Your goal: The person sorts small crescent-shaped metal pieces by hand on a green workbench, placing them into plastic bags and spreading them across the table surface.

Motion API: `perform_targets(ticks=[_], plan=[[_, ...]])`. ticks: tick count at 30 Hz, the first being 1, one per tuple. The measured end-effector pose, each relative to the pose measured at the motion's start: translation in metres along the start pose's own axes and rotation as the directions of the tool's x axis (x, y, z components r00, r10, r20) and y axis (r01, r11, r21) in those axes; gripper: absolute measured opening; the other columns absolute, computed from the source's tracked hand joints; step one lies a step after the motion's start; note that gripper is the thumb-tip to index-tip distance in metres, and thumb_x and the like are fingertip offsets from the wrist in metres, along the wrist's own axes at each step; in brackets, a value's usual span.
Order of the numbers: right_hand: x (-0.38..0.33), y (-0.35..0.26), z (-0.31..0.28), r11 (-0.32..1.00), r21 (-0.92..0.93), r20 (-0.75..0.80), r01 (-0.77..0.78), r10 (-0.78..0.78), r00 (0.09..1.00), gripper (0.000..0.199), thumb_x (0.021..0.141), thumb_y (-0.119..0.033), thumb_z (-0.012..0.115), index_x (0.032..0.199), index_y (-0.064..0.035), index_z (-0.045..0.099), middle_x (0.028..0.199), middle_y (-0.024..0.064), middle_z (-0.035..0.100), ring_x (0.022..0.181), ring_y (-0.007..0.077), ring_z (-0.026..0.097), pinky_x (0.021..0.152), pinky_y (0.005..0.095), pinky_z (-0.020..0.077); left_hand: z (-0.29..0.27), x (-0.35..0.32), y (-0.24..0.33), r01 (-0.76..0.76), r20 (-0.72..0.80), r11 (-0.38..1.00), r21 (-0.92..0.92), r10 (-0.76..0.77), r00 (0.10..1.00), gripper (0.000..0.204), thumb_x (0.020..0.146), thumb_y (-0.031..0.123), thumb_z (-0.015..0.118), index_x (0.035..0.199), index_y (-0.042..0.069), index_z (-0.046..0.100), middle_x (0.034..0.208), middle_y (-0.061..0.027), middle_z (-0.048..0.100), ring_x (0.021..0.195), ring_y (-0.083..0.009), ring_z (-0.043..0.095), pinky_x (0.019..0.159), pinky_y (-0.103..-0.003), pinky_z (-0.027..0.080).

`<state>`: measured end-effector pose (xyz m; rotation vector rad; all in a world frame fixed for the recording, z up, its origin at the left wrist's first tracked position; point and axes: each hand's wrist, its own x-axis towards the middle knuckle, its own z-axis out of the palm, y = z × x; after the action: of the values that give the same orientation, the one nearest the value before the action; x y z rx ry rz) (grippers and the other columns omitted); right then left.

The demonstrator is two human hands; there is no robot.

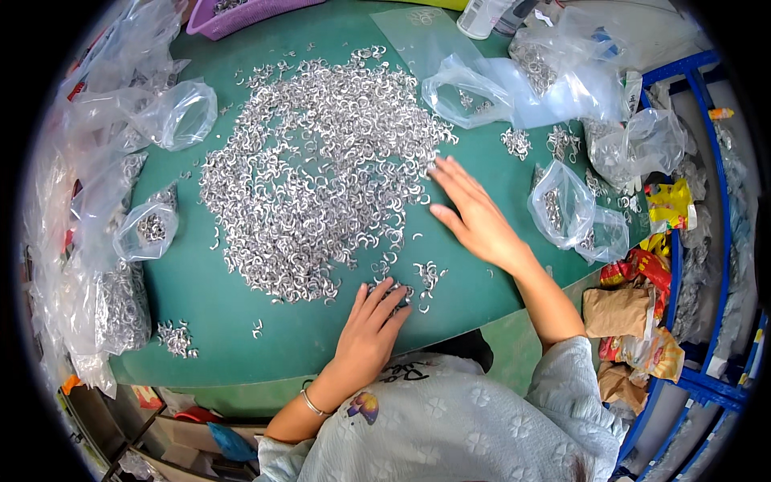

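A wide heap of small silver C-shaped metal clips [321, 161] is spread over the green table mat [209, 313]. My left hand [371, 325] lies flat at the heap's near edge, fingers apart, fingertips on a small cluster of clips [422, 281]. My right hand [474, 213] rests flat on the mat at the heap's right edge, fingers stretched toward the clips. Neither hand holds anything. A thin bracelet is on my left wrist.
Clear plastic bags with clips lie at the right [574, 209], top right [514, 84] and left [148, 229]. A purple basket [241, 14] stands at the back. Small loose clip piles [175, 337] sit near left. Snack wrappers [642, 273] and a blue rack [707, 241] are at right.
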<state>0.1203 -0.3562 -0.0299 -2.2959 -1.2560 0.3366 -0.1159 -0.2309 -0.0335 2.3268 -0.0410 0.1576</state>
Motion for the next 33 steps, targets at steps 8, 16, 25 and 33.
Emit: perform_targets(ticks=[8,16,25,33], plan=[[0.046,0.015,-0.019,0.779,-0.618,-0.334,-0.105,-0.139,0.932,0.041,0.087,-0.007,0.057,0.128,-0.0028,0.054,0.136,0.0132,0.048,0.121,0.0302,0.048,0.097,0.0461,0.0380,-0.010,0.004,-0.004,0.001,-0.096,0.991,-0.130,-0.013,0.995,0.028,0.078,-0.005,0.067,0.105,0.002,0.065,0.120,-0.0140,0.059,0.118,-0.0360,0.055,0.102,-0.051,0.042],[0.058,0.046,-0.036,0.753,-0.590,-0.588,-0.293,-0.151,0.795,0.013,0.079,-0.011,0.066,0.092,-0.0107,0.070,0.096,0.0036,0.057,0.092,0.0245,0.052,0.080,0.0399,0.0359,-0.017,0.005,-0.015,0.009,-0.150,0.982,-0.188,-0.038,0.988,0.030,0.076,-0.006,0.064,0.106,0.001,0.065,0.120,-0.0163,0.058,0.117,-0.0369,0.054,0.102,-0.049,0.043],[0.060,0.061,-0.059,0.871,-0.402,-0.821,-0.283,-0.205,0.533,0.012,0.079,-0.006,0.072,0.090,-0.0083,0.069,0.093,0.0036,0.064,0.084,0.0225,0.059,0.072,0.0345,0.0386,-0.018,0.006,-0.017,0.007,-0.157,0.976,-0.218,-0.042,0.987,0.030,0.076,-0.008,0.065,0.105,0.000,0.065,0.119,-0.0171,0.057,0.115,-0.0382,0.055,0.099,-0.049,0.044],[0.068,0.072,-0.053,0.828,-0.480,-0.775,-0.289,-0.245,0.583,0.013,0.079,-0.006,0.071,0.092,-0.0079,0.069,0.097,0.0062,0.064,0.088,0.0243,0.061,0.076,0.0362,0.0401,-0.014,0.005,-0.018,-0.012,-0.171,0.979,-0.206,-0.023,0.985,0.030,0.075,-0.008,0.064,0.104,-0.002,0.064,0.118,-0.0171,0.058,0.115,-0.0379,0.055,0.099,-0.047,0.045]])
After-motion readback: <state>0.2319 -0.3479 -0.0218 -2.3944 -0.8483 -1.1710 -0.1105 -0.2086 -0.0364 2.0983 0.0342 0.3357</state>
